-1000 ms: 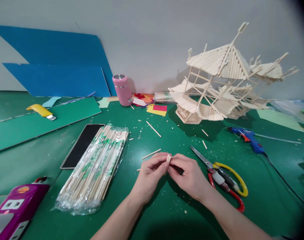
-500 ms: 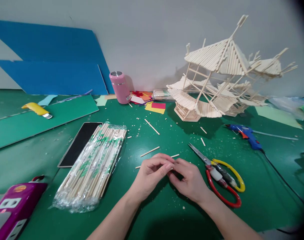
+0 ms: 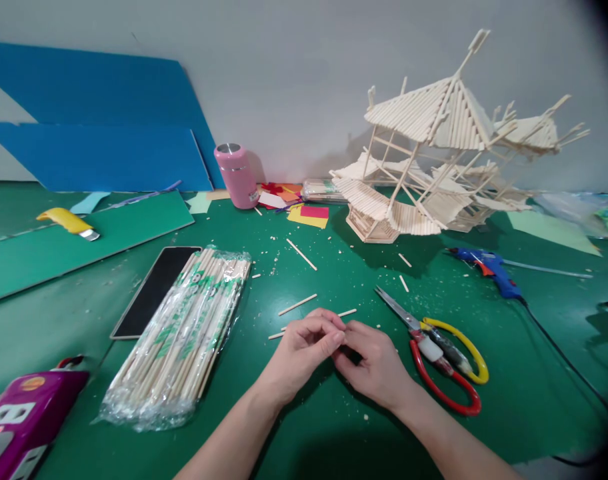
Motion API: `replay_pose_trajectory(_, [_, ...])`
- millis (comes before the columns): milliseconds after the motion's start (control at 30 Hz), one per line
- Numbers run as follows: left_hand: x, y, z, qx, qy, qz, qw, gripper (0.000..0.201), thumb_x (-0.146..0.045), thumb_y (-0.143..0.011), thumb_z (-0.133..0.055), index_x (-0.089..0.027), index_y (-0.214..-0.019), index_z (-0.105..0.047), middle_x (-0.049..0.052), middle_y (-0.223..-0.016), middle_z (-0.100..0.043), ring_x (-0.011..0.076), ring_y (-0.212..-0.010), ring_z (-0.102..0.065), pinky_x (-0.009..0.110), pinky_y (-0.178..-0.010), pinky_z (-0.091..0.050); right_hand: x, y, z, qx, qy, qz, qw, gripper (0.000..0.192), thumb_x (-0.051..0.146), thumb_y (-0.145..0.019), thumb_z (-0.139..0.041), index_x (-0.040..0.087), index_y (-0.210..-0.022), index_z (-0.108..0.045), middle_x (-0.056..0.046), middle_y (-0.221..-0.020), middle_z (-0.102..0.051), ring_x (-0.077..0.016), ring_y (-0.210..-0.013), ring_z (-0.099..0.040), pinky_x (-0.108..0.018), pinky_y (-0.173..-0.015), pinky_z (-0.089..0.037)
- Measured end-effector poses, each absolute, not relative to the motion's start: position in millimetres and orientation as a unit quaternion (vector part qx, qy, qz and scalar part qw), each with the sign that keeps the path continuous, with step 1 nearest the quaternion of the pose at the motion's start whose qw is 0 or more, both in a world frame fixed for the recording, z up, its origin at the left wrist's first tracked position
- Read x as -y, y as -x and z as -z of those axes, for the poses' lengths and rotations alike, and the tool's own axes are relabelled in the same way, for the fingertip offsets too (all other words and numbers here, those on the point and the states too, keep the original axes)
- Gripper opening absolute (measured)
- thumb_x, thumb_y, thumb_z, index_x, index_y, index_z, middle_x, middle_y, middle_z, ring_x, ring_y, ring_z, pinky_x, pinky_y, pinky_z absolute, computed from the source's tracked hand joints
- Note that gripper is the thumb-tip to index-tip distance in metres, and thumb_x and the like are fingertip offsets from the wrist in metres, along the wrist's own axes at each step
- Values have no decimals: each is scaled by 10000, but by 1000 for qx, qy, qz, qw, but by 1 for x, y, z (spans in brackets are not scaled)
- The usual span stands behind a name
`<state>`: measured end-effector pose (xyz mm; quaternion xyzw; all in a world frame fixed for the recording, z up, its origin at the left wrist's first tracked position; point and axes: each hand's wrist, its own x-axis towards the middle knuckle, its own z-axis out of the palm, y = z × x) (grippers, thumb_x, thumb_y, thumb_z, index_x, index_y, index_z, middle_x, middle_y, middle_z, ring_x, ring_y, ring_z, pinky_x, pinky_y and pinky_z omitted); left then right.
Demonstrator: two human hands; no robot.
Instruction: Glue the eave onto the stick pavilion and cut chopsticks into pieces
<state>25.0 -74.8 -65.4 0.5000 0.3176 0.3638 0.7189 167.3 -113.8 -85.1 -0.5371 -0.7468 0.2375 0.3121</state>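
My left hand [image 3: 307, 350] and my right hand [image 3: 374, 360] meet at the fingertips low over the green table. Both are closed in a pinch, and whatever lies between the fingers is too small or hidden to make out. Short wooden sticks lie close by: one stick [image 3: 297, 305] just beyond my left hand, another stick [image 3: 347, 313] behind the fingertips, partly covered. To the right of my right hand rest scissors [image 3: 431, 347] with one red and one yellow handle, blades slightly apart. Farther back stands a model pavilion [image 3: 424, 167] built of wooden sticks.
A plastic-wrapped bundle of sticks [image 3: 179, 340] overlaps a black phone [image 3: 151, 293] on the left. A purple power strip [image 3: 31, 420] sits front left. A blue glue gun [image 3: 489, 267] trails its cord at right. A pink flask [image 3: 237, 177] and a yellow cutter [image 3: 67, 220] are farther back.
The view has shifted slightly, so most things appear a little farther left. My hands keep nearly the same pinched pose; nothing is visibly taken up or let go.
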Motion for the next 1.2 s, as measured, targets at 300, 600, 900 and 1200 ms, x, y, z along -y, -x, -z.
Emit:
replay_pose_trajectory(300, [74,-25,68,-323,-498,-370,715,169,-244,-757,-575,-144,-627,-616,34,-830,-516,136,-796,-469,242,-743,-350,113,-166,86,739,535,-256,319,136,193,-804,-463,185,-795,-598,-11,-667,-508,-136,-624,-482,-236,-549,-343])
replay_pose_trajectory(600, [73,-25,69,-320,-470,-370,734,220,-280,-780,-537,-132,-656,-644,60,-838,-528,158,-798,-472,265,-722,-367,113,-166,88,742,535,-248,317,148,227,-817,-467,169,-806,-603,-30,-685,-534,-146,-644,-497,-246,-572,-362])
replay_pose_trajectory(900, [73,-25,69,-317,-463,-375,737,191,-272,-775,-547,-139,-692,-656,53,-830,-541,154,-809,-475,246,-721,-359,114,-167,89,744,532,-246,321,156,232,-824,-462,180,-810,-608,-26,-679,-536,-143,-640,-499,-244,-569,-371])
replay_pose_trajectory(1200, [71,-22,73,-349,-428,-413,724,206,-306,-769,-542,-154,-729,-675,61,-870,-576,179,-850,-489,266,-751,-367,113,-164,79,693,544,-314,354,119,210,-789,-497,177,-745,-603,-24,-691,-558,-130,-617,-497,-235,-570,-386])
